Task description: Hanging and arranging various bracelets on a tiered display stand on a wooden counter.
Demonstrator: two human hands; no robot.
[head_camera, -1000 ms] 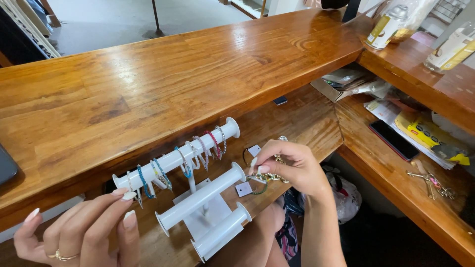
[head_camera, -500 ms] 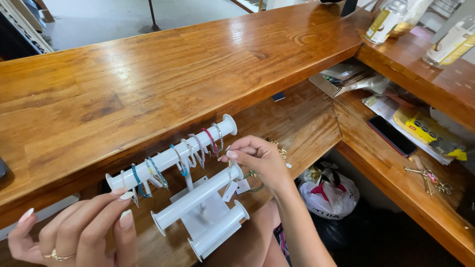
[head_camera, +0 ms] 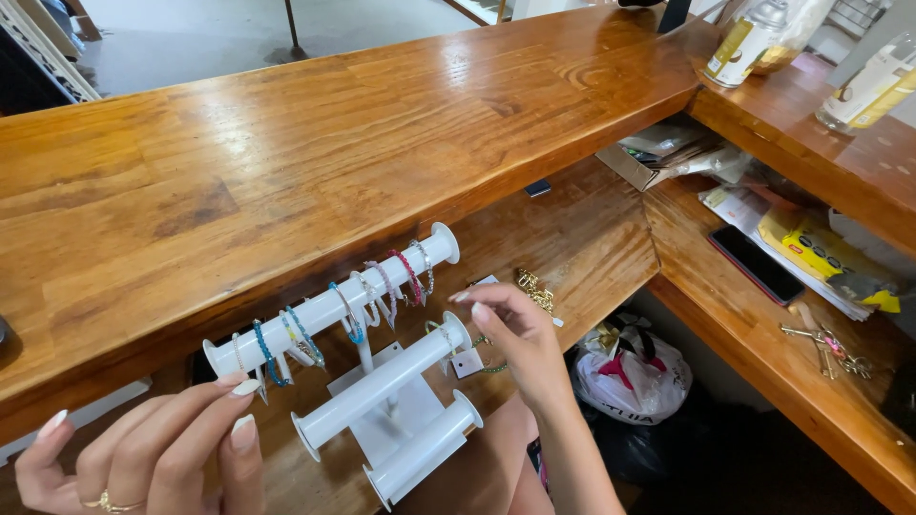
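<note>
Head view, looking down on a white three-bar bracelet stand (head_camera: 382,381) that sits on the lower wooden shelf (head_camera: 572,238) beneath the edge of the tabletop (head_camera: 286,143).

Right hand (head_camera: 515,334): positioned at the right end of the stand's middle bar. Its fingers (head_camera: 477,307) are pinched on a thin beaded bracelet (head_camera: 441,332) with a small white tag (head_camera: 467,362) hanging from it; the bracelet is looped over the end of the middle bar, just beside the end cap.

Left hand (head_camera: 153,458): at the left end of the stand, below the top bar. Fingers are relaxed and lightly curled, grasping nothing; the fingertips lie just beside the left end cap of the top bar, and whether they touch it cannot be told. A ring (head_camera: 110,503) shows on one finger.

Top bar of the stand: carries a row of bracelets (head_camera: 334,319), blue and teal toward the left, pink and pale toward the right. The lowest bar carries nothing visible.

Right of the stand, on the same shelf: a small gold-coloured chain item (head_camera: 536,289), close behind the right hand. Further right, on the adjoining lower shelf: a dark phone (head_camera: 754,264), a yellow package (head_camera: 821,250) and a bunch of keys (head_camera: 825,345). Below the stand's right side: a white plastic bag (head_camera: 630,377) on the floor.
</note>
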